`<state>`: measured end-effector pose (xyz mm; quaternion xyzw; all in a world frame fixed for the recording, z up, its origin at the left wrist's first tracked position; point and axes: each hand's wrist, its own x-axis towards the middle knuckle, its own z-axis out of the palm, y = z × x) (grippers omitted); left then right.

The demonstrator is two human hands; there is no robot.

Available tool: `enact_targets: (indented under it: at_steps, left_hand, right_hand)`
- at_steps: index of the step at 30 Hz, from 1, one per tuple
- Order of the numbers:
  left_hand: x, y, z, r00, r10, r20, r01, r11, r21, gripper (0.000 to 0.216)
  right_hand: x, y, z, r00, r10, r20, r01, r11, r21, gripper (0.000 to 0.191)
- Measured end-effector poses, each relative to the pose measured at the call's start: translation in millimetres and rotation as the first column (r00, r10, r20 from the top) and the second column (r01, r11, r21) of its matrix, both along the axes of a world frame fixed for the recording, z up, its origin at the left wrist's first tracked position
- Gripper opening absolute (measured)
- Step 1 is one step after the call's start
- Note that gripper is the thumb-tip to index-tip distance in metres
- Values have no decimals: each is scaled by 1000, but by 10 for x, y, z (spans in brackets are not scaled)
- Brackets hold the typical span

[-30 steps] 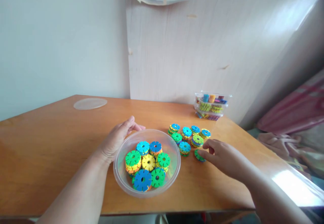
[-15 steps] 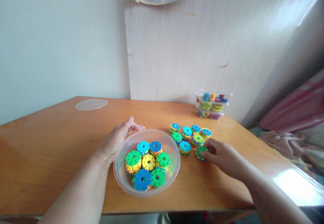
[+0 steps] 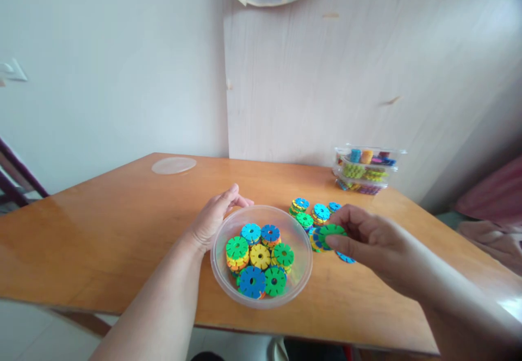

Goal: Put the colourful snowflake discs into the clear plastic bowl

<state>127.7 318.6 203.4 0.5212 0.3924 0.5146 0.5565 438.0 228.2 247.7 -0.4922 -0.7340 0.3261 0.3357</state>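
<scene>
A clear round plastic bowl [image 3: 304, 279] sits near the table's front edge, with stacks of notched plastic discs [image 3: 260, 256] in green, blue and yellow inside. Against its left outer side rests my left hand [image 3: 214, 217], fingers stretched along the far side and thumb up. My right hand [image 3: 367, 236] pinches a short stack of notched discs [image 3: 326, 236], green on top, between thumb and fingers, raised off the table right of the bowl. Beneath this hand lies a blue disc [image 3: 346, 257]. More disc stacks [image 3: 321, 212] stand behind, partly hidden by the hand.
Clear boxes of colourful pieces [image 3: 365, 172] are stacked at the table's back right. A round translucent lid [image 3: 174, 165] lies at the back left. The wooden table [image 3: 134, 230] meets the wall behind. Part of a dark chair [image 3: 18, 173] shows at far left.
My right hand has lifted the green-topped disc stack off the table and moved it towards the bowl, exposing a blue disc beneath. My left hand stays against the bowl. The view has turned left.
</scene>
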Motion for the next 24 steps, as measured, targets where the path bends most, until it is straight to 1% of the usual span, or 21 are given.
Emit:
enact_targets:
  at_steps: [3, 6, 8, 10, 11, 13, 16, 18, 20, 22, 24]
  left_hand:
    - [-3, 5, 1, 1000, -4, -6, 4, 1000, 10, 61]
    - [-12, 20, -15, 1000, -1, -11, 1, 1000, 20, 61]
    - [-16, 31, -28, 1000, -2, -14, 3, 1000, 26, 62]
    - [-17, 39, -37, 1000, -2, -12, 2, 1000, 30, 61]
    - [-15, 42, -41, 1000, -1, -10, 2, 1000, 30, 60]
    - [-12, 44, -45, 1000, -1, -3, 1, 1000, 24, 59]
    - [-9, 45, -53, 1000, -2, 6, 2, 1000, 7, 58]
    - [-13, 47, -59, 1000, -7, 15, 7, 1000, 2, 57]
    - [-20, 50, -62, 1000, -11, 23, 11, 1000, 5, 55]
    - [-26, 52, -61, 1000, -12, 22, 12, 1000, 7, 55]
    - [-28, 52, -54, 1000, -11, 17, 11, 1000, 12, 55]
  right_hand:
    - [-334, -30, 132, 992, 92, 88, -97, 994, 55, 13]
    - [-575, -56, 153, 963, 130, 237, -152, 985, 79, 7]
    - [-646, -70, 139, 936, 145, 320, -182, 979, 88, 8]
    - [-636, -75, 133, 928, 133, 348, -184, 976, 116, 5]
    - [-601, -71, 136, 932, 111, 344, -166, 977, 135, 4]
    - [-478, -49, 140, 945, 44, 324, -105, 979, 175, 8]
    - [-190, 18, 94, 932, -87, 351, 14, 979, 205, 14]
    - [26, 62, 2, 897, -170, 409, 95, 976, 196, 15]
    - [215, 88, -130, 838, -237, 491, 170, 969, 177, 18]
    - [350, 98, -276, 774, -296, 560, 239, 955, 175, 20]
    - [431, 105, -407, 729, -334, 598, 285, 942, 178, 23]
